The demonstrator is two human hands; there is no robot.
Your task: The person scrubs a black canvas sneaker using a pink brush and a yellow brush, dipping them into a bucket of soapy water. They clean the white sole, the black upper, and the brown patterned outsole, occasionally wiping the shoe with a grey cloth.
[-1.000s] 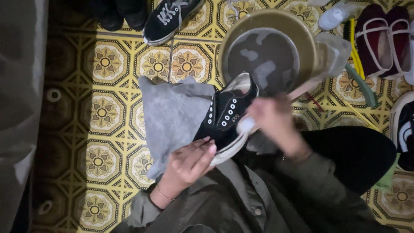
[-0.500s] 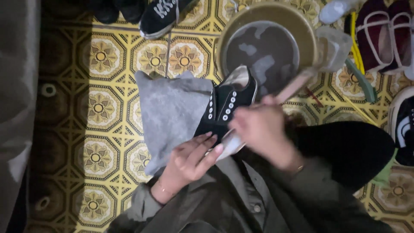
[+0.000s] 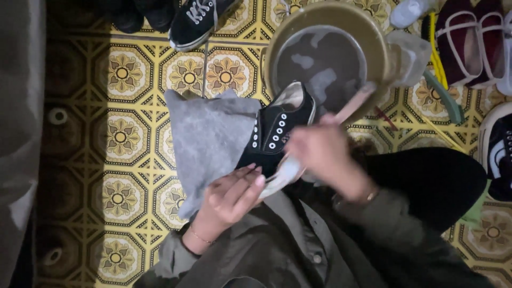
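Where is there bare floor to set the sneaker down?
Bare tile lies left of the grey cloth, between the dark strip at far left and the black sneaker. Right of the basin is crowded with shoes and brushes.

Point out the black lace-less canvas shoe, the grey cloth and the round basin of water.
Black canvas shoe [image 3: 274,130], head view: eyelet panel.
Grey cloth [image 3: 205,144], head view: middle.
Round basin [image 3: 380,50], head view: right rim.
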